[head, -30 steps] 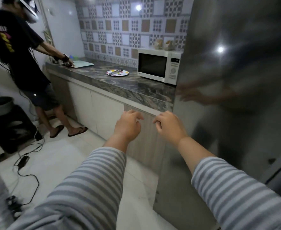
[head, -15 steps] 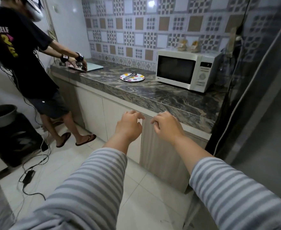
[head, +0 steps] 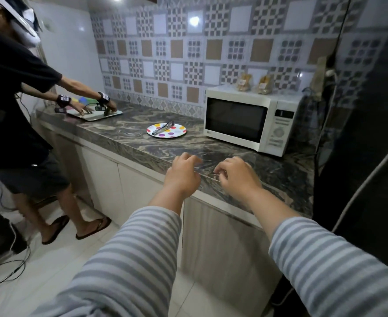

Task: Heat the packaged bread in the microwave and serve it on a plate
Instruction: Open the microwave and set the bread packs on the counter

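From my remote station, little writing resolves. At right of centre, the white microwave [head: 252,118] carries a small logo mark at the lower left corner of its door frame, too small for me to read; its control panel shows a dark display with no legible digits and rows of buttons whose captions blur. On top of it, two bread packages [head: 254,83] bear pale labels, unreadable. At upper left, the other person's black shirt [head: 7,92] shows coloured print cut by the frame edge; the wristbands [head: 83,98] carry square coded markers.
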A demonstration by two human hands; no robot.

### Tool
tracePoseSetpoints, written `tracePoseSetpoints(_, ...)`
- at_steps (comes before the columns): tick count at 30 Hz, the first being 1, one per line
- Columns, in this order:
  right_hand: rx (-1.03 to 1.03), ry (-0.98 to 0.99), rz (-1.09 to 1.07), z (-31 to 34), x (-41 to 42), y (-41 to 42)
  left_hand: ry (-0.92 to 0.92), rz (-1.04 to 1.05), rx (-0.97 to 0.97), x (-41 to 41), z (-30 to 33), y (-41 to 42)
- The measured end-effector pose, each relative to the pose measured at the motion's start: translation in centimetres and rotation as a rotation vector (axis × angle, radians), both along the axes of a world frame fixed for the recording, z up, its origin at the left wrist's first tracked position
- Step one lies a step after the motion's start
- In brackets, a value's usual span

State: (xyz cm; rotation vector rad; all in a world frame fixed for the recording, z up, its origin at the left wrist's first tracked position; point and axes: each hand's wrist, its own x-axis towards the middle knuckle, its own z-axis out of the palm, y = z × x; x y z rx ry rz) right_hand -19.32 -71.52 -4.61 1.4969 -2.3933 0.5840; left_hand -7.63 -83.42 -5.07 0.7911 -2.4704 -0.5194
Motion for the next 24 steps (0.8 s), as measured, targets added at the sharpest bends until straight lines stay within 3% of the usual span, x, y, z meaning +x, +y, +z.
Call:
tracePoseSetpoints(15,-0.039,-0.083,-0.371,0.5,-16.5,-11.5,-0.012,-0.416,-0.036,-21.8,1.2,-15.6)
tracePoseSetpoints(24,-0.003,-0.099,-0.545,1.1,-22.3,-15.1,-0.010,-0.546,-0.047,-30.1,2.5,-20.2)
